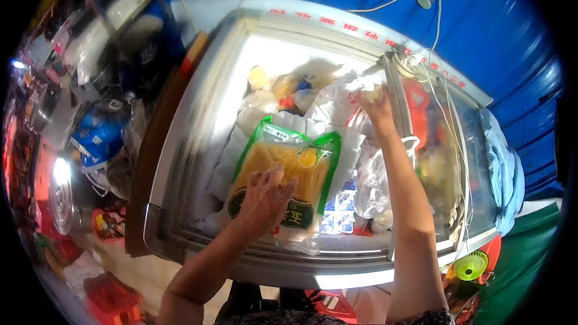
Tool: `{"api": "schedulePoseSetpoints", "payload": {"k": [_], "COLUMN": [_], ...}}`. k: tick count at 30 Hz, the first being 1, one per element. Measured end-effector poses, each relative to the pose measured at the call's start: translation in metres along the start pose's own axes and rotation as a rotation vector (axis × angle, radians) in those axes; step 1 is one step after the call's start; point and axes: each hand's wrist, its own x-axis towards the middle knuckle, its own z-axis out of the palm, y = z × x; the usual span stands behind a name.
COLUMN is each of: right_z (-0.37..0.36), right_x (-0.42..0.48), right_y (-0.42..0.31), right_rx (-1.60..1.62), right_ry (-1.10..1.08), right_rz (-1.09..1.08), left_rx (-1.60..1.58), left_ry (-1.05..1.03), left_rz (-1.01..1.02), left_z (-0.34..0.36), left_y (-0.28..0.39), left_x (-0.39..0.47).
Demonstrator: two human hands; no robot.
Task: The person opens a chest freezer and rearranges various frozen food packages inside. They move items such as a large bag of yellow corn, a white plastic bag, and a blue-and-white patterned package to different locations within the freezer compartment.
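My left hand (267, 198) lies on a large clear-and-green plastic package (289, 162), its fingers apart on the front. The package holds something yellow, perhaps noodles, and rests near the front left of an open chest freezer (192, 144). Farther back, my right hand (375, 104) reaches in beside the freezer's middle divider. Its fingers touch a white plastic bag (329, 101) with red print; blur hides whether they grip it. A white padded sheet (350, 142) shows behind the package. Blue-and-white packs (338, 212) and a crumpled clear bag (372, 180) sit to its right.
A sliding glass lid (469, 153) covers the right side, with white cables (451, 117) across it. Several bagged foods (289, 92) fill the back. Blue cloth (501, 171) hangs at the right end. A green fan (470, 266) and a red stool (332, 303) stand below.
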Motion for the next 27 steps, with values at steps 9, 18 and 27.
{"api": "schedulePoseSetpoints", "payload": {"k": [9, 18, 27], "right_z": [0.122, 0.201, 0.175], "right_x": [0.046, -0.017, -0.133], "right_y": [0.076, -0.029, -0.059], "right_rx": [-1.270, -0.764, -0.222], "right_ry": [-0.028, -0.077, -0.286], "right_rz": [-0.304, -0.569, -0.798], "left_rx": [0.057, 0.092, -0.535], "left_ry": [-0.131, 0.169, 0.379], "left_rz": [-0.007, -0.454, -0.563], "left_z": [-0.009, 0.011, 0.028], "left_y": [-0.012, -0.037, -0.065], "left_x": [0.016, 0.020, 0.041]}}
